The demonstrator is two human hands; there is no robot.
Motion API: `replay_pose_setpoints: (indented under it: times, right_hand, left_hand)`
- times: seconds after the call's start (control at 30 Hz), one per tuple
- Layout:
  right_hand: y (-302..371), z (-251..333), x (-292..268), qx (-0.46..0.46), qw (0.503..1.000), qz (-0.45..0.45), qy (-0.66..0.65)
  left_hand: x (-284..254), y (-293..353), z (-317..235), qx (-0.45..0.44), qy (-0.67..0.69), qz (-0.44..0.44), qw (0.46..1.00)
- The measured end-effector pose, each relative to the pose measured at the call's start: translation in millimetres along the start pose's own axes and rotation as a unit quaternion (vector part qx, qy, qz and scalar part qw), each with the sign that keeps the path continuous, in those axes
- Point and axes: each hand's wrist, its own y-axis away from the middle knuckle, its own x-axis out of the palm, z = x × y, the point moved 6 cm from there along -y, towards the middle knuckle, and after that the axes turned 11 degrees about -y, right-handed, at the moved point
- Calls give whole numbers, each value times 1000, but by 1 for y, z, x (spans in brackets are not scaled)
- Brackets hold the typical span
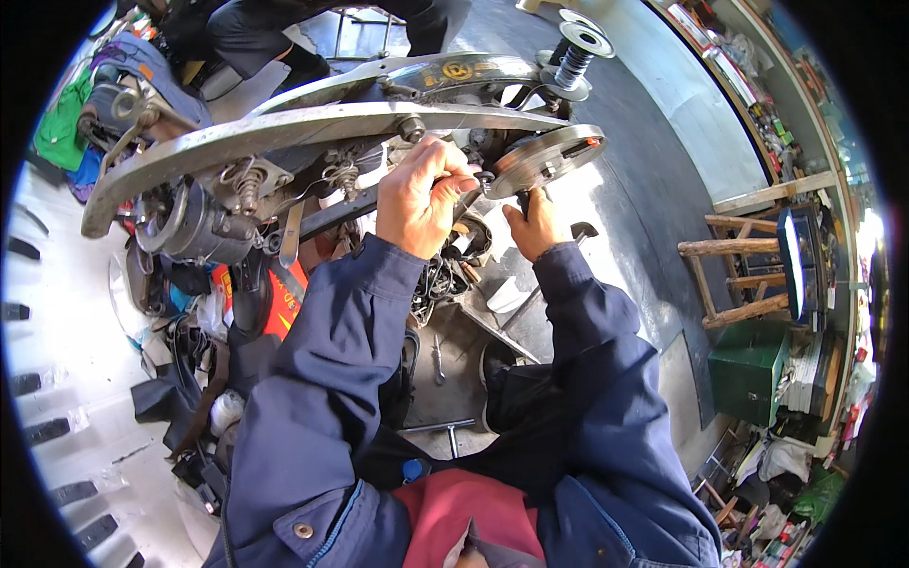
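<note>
Well, from where I stand, the person's left hand (417, 204) is at the upper centre of the frame, thumb and fingertips pinched together beside the metal machine (322, 131), though I cannot tell whether anything is between them. Just right of it, the right hand (542, 229) closes around a dark handle (524, 202) below the round wheel (544, 163).
</note>
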Motion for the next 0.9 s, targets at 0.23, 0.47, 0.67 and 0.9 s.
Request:
replay_pose_setpoints:
  times: [0.23, 0.47, 0.67, 0.9]
  right_hand:
    - [14, 57, -2, -29, 992, 68, -101]
    - [-2, 53, -103, -154, 959, -122, -206]
    - [-35, -51, -75, 66, 990, -124, -32]
    - [7, 41, -32, -87, 985, 96, -113]
  left_hand:
    - [0, -1, 4, 18, -28, 27, 999]
    - [0, 1, 4, 19, -55, 13, 998]
    - [3, -1, -2, 41, -74, 6, 996]
    - [4, -3, -1, 22, -71, 12, 997]
